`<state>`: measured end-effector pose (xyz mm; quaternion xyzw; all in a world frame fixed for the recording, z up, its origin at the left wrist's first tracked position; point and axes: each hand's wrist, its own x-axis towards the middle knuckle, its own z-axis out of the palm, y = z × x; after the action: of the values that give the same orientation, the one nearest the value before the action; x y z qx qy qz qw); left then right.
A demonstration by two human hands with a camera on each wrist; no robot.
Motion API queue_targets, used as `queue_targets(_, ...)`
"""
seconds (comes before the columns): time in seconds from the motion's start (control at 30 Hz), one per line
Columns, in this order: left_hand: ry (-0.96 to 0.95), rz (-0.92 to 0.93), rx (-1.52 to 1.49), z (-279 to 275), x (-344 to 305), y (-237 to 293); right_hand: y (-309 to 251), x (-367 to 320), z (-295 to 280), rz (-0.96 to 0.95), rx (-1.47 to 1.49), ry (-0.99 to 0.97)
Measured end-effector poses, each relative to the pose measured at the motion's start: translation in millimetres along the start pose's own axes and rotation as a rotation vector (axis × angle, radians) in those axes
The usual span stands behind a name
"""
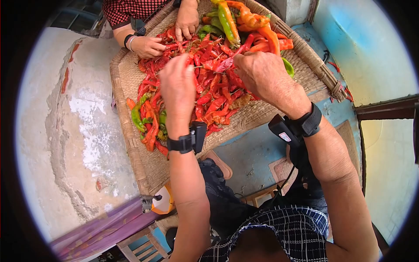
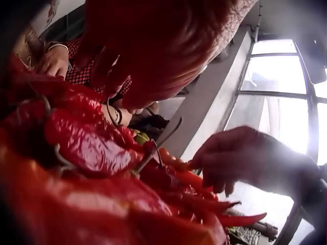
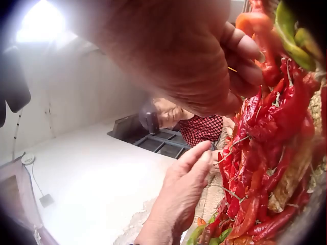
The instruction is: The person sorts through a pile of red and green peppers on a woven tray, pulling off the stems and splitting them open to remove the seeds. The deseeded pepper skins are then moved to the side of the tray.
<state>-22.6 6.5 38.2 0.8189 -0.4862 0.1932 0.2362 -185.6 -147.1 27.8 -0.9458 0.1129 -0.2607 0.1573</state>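
A heap of red chili peppers (image 1: 214, 94), shiny and wrinkled with thin stems, lies on a woven tray (image 1: 307, 56). My left hand (image 1: 176, 83) hovers over the left part of the heap, its fingers loosely extended and holding nothing. In the right wrist view that left hand (image 3: 179, 191) shows straight fingers. My right hand (image 1: 268, 76) is at the heap's right side with curled fingers, pinching a red chili pepper (image 1: 227, 63); its fingertips are partly hidden in the head view.
Another person's hands (image 1: 150, 46) work at the heap's far side. Larger orange peppers (image 1: 248, 17) and green peppers (image 1: 226, 22) lie at the back right of the tray. A few green and orange ones (image 1: 137, 118) sit at its left. A wall (image 1: 94, 109) stands left.
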Motion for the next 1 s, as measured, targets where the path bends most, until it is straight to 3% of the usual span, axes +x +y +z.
queue_targets(0.07,-0.024,0.134,0.114,12.9,-5.5,12.1,-0.8,2.3,1.4,0.001,-0.01,-0.002)
queue_targets(0.1,-0.023,0.133,0.113,13.7,-6.4,16.6,-1.1,2.8,1.7,0.006,-0.02,-0.003)
queue_targets(0.17,-0.198,0.005,0.126,11.2,-9.2,23.7,-1.0,1.8,2.1,-0.005,-0.016,0.014)
queue_targets(0.37,-0.033,0.042,-0.031,-8.5,-14.7,20.2,0.5,0.6,-1.2,-0.005,-0.039,-0.017)
queue_targets(0.43,-0.02,-0.145,-0.186,-17.8,-17.6,19.4,0.8,0.5,-1.0,-0.005,-0.047,-0.013)
queue_targets(0.5,0.036,-0.137,-0.149,-25.2,-16.7,14.7,1.9,0.2,-0.3,-0.021,-0.046,-0.011)
queue_targets(0.57,0.155,-0.332,-0.228,-32.5,-13.3,13.4,2.6,0.2,0.8,-0.023,-0.047,-0.005)
queue_targets(0.7,0.311,-0.404,-0.294,-39.0,-4.3,-0.7,0.7,0.4,-1.2,-0.009,-0.048,-0.014)
queue_targets(0.87,0.323,-0.399,-0.585,-33.4,-3.8,-5.5,1.3,0.6,-1.3,0.02,-0.053,-0.012)
queue_targets(0.93,0.202,-0.45,-0.684,-31.3,-3.4,-4.8,2.0,0.8,-1.9,0.02,-0.049,-0.006)
queue_targets(1.0,0.26,-0.456,-0.545,-27.0,-0.5,-14.6,2.9,1.0,-3.4,0.01,-0.04,-0.012)
